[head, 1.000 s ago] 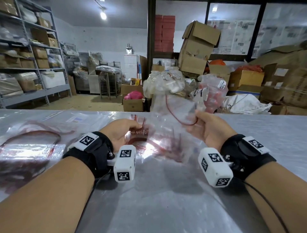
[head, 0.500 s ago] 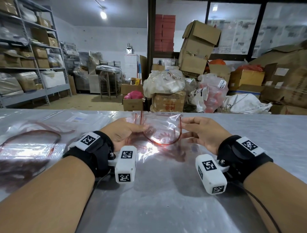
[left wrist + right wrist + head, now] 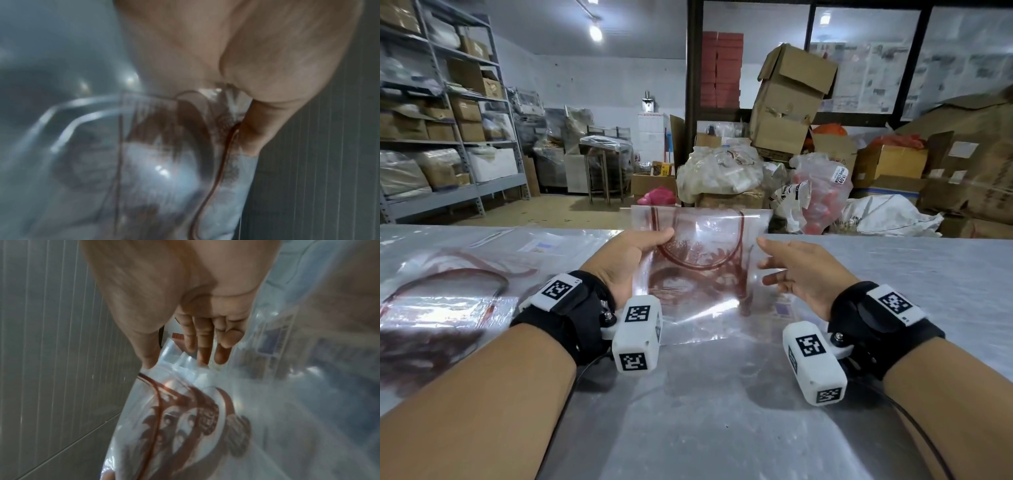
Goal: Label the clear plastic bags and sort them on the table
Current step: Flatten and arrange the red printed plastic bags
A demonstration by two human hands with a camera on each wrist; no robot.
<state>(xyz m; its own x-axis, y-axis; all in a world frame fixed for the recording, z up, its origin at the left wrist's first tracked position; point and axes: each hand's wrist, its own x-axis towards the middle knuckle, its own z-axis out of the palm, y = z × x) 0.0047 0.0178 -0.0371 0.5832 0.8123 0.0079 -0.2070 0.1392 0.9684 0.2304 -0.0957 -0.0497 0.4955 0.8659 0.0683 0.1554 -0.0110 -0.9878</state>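
A clear plastic bag (image 3: 702, 260) with dark red print stands spread and tilted up above the steel table (image 3: 722, 411). My left hand (image 3: 650, 246) grips its left edge, thumb on the near face and fingers hidden behind it. My right hand (image 3: 774, 263) is at the bag's right edge with fingers straight and spread, no more than touching the film. The left wrist view shows the thumb (image 3: 257, 113) pressed on the bag (image 3: 164, 170). In the right wrist view the straight fingers (image 3: 202, 345) lie by the bag's corner (image 3: 185, 418).
A pile of similar red-printed bags (image 3: 441, 301) covers the table's left side. One flat bag with a label (image 3: 541, 245) lies behind it. Another label (image 3: 784, 310) shows under my right hand. Cartons and filled sacks (image 3: 719, 174) stand beyond the far edge.
The bag was held up crumpled between both hands, then came down and spread flat. My right hand has loosened from a pinch to straight fingers at the edge.
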